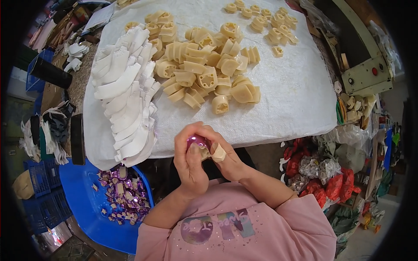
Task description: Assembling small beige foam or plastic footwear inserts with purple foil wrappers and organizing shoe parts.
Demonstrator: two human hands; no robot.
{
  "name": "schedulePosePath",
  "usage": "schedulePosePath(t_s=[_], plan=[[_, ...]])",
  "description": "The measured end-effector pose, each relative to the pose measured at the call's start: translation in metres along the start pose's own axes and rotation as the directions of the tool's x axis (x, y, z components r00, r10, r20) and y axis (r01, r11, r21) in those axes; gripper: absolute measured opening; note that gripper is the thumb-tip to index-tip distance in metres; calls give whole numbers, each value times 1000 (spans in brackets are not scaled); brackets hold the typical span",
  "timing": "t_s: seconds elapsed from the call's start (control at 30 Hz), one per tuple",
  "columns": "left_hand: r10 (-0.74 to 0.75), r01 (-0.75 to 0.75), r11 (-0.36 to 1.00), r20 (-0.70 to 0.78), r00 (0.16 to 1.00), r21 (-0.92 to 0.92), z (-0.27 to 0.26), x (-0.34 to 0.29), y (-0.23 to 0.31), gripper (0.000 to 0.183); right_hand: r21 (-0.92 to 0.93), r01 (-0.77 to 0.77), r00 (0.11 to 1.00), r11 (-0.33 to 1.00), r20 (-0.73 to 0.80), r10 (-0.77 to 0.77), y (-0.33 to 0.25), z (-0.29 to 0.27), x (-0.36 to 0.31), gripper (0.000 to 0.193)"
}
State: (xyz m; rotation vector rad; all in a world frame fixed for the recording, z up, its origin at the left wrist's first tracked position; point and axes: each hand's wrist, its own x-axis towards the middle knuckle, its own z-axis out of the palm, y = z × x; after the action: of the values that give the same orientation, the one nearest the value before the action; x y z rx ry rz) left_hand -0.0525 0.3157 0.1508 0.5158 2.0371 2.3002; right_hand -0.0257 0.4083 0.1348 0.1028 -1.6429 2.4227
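Note:
In front of my chest, both hands are closed around a shiny purple, cream-ended block (pixel 197 141), shaped like a small shoe heel. My left hand (pixel 190 167) wraps its left side, thumb pressed against it. Curling over it from the right is my right hand (pixel 224 158); a pale faceted cream piece (pixel 219 153) sits at its thumb, and I cannot tell if it is a wrap or a loose part. Beyond my hands, plain cream heel-shaped blocks (pixel 209 78) lie heaped on the white-covered table (pixel 291 95). Fingers hide much of the purple block.
Overlapping white curved strips (pixel 126 95) cover the table's left side. Below its left corner, a blue basin (pixel 82 191) holds many purple-and-cream pieces (pixel 124 195). More cream blocks (pixel 278 28) lie far right. A beige machine box (pixel 368 76) and red plastic bags (pixel 335 187) are at right.

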Motion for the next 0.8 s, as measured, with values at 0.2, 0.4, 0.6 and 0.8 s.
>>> schedulePosePath(t_s=[0.2,0.4,0.6,0.8], plan=[[26,-26,1000,47,999,13,-1,-11,-5,35,-353,238,970,905,131,-204,-1,-7,-1,30],[-183,219,948,168,969,-230,-7,-4,-13,45,-69,-266,964,961,-23,265,-15,-13,7,34],[-66,89,993,252,966,-82,-13,-6,-9,52,284,-359,933,889,93,347,-8,-15,6,20],[212,-223,975,335,918,-6,-13,-4,-10,55,29,-47,995,998,89,45,-1,-14,1,18]])
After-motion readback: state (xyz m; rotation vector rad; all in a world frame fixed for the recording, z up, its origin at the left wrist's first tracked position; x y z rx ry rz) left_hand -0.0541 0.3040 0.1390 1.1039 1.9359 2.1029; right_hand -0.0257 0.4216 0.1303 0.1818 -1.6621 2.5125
